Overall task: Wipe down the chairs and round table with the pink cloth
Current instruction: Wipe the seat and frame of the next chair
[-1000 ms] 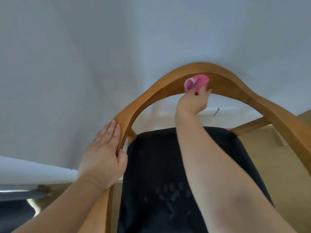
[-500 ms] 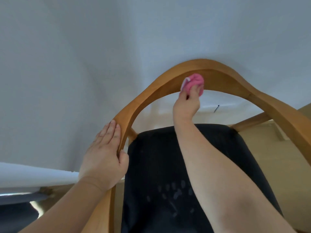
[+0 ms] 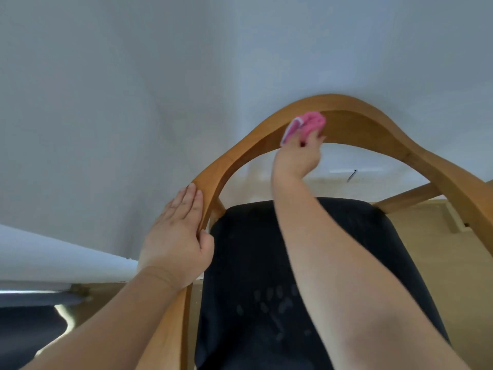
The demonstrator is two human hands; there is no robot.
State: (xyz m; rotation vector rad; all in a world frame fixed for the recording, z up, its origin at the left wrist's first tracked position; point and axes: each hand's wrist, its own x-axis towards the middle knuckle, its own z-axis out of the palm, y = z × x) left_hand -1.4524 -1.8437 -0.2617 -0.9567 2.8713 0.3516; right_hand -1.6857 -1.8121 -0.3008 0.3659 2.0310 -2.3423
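Pink cloth [image 3: 310, 123]: bunched at 1 o'clock, pressed on the inner face of the curved backrest rail [image 3: 373, 126].
Right hand [image 3: 298, 156]: fingers curled round the cloth.
Left hand [image 3: 173, 236]: at 8 o'clock, clasping the rail's left bend, fingers flat outside, thumb inside.
Black seat [image 3: 248, 252]: at 6 o'clock, beneath both forearms.

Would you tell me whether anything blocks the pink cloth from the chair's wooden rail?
Nothing visible: the right hand presses the pink cloth directly on the rail; the left hand holds it farther left.
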